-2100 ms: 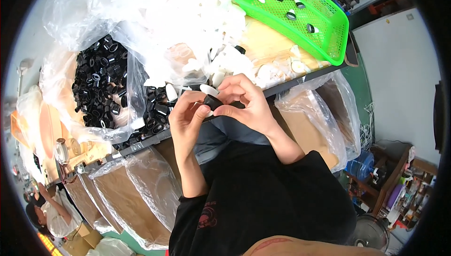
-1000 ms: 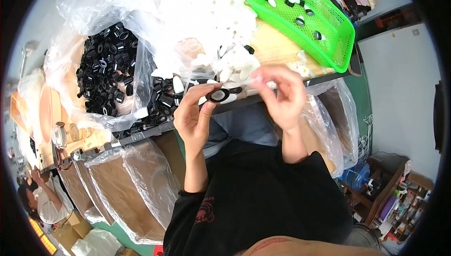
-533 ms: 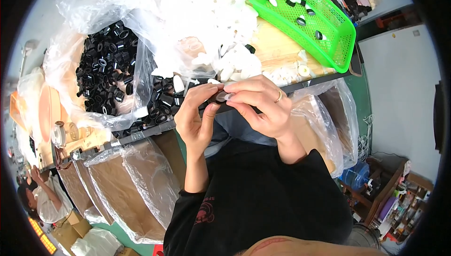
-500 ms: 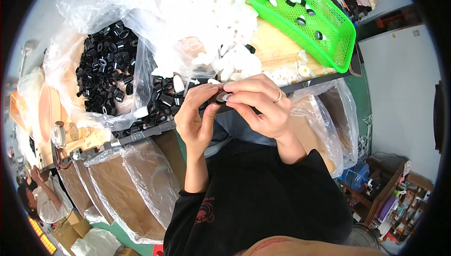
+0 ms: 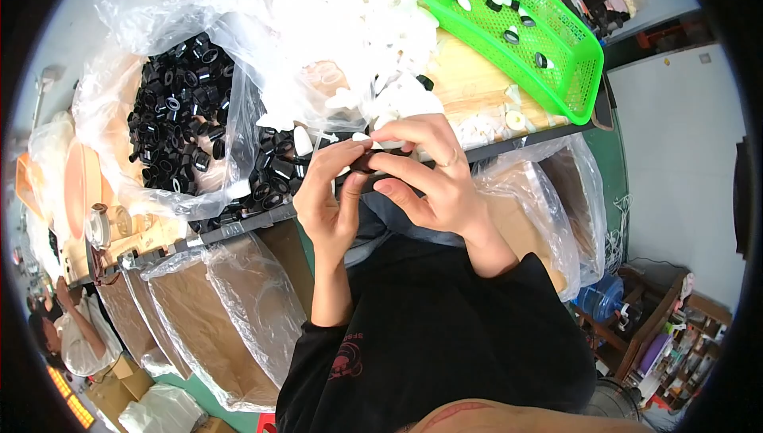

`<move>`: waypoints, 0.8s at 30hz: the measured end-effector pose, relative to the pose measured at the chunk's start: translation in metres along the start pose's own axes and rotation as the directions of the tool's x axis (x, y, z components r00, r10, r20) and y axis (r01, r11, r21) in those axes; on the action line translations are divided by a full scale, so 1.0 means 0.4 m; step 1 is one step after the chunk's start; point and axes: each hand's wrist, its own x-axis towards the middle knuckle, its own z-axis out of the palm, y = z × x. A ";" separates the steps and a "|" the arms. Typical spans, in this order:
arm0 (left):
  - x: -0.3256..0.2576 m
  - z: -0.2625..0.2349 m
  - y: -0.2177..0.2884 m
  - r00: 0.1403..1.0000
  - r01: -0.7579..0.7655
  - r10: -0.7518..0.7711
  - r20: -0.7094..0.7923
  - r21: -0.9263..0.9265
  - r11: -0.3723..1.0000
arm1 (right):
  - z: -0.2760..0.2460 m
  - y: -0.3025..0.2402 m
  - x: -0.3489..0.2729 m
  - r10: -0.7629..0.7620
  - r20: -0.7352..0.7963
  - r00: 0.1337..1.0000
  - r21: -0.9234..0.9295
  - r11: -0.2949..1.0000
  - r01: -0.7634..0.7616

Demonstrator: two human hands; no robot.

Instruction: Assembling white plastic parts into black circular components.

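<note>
My left hand [image 5: 327, 199] pinches a small black ring-like collar [image 5: 363, 164] between its thumb and fingers. Close against it, my right hand [image 5: 433, 175] has its forefinger tip at the collar and its thumb held away; the other fingers are spread. Just beyond the hands lies a pile of white cone-shaped tips [image 5: 405, 99] on and around clear plastic. To the left of my left hand, loose black collars [image 5: 274, 175] lie along the table edge. Fingers hide part of the held collar, and whether a white tip sits in it I cannot tell.
A clear bag of black collars [image 5: 179, 115] lies at the left. The green mesh basket [image 5: 568, 103] at the far right holds several black-and-white pieces. Plastic-lined boxes [image 5: 214, 322] stand below the table edge. Another person [image 5: 79, 330] sits at the far left.
My right hand's thumb and fingers have parted and shifted slightly left. The pale piece seen in the pinch before no longer shows. My left hand keeps the collar in nearly the same place.
</note>
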 end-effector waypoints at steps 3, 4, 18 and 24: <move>-0.011 -0.013 -0.018 0.995 0.074 -0.076 -0.064 -0.042 0.996 | 0.026 0.058 0.012 0.184 0.034 0.982 0.340 0.922 -0.184; -0.012 -0.018 -0.020 0.988 0.098 -0.103 -0.111 -0.055 0.994 | 0.044 0.090 0.022 0.328 0.069 0.942 0.575 0.759 -0.306; -0.004 -0.045 -0.016 0.946 0.246 -0.202 -0.255 0.152 0.957 | 0.186 0.248 0.103 0.243 0.019 0.970 -0.004 0.970 -0.243; 0.010 -0.008 -0.007 0.938 0.259 -0.255 -0.234 -0.012 0.966 | 0.212 0.325 0.084 0.069 0.185 0.980 -0.394 0.919 0.010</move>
